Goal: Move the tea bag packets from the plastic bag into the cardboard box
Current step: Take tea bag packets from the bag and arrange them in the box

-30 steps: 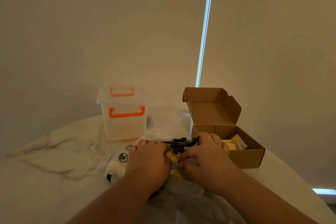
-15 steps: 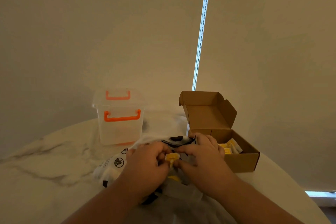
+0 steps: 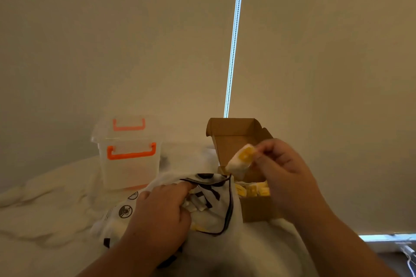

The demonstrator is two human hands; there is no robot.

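Observation:
A white plastic bag [image 3: 216,218] with black print lies open on the marble table, more yellow-and-white packets showing in its mouth. My left hand [image 3: 161,213] grips the bag's edge and holds the mouth open. My right hand [image 3: 283,173] pinches one yellow-and-white tea bag packet [image 3: 240,161] and holds it in the air above the near left corner of the open cardboard box [image 3: 256,210]. Several yellow packets [image 3: 254,190] lie inside the box. The box lid stands upright at the back.
A clear plastic storage tub [image 3: 129,159] with orange handles stands behind the bag to the left. The white marble table [image 3: 49,211] curves away at the right. A closed blind with a bright gap fills the background.
My right hand has pulled one packet out of the bag and lifted it up and right over the box. My left hand has stayed on the bag.

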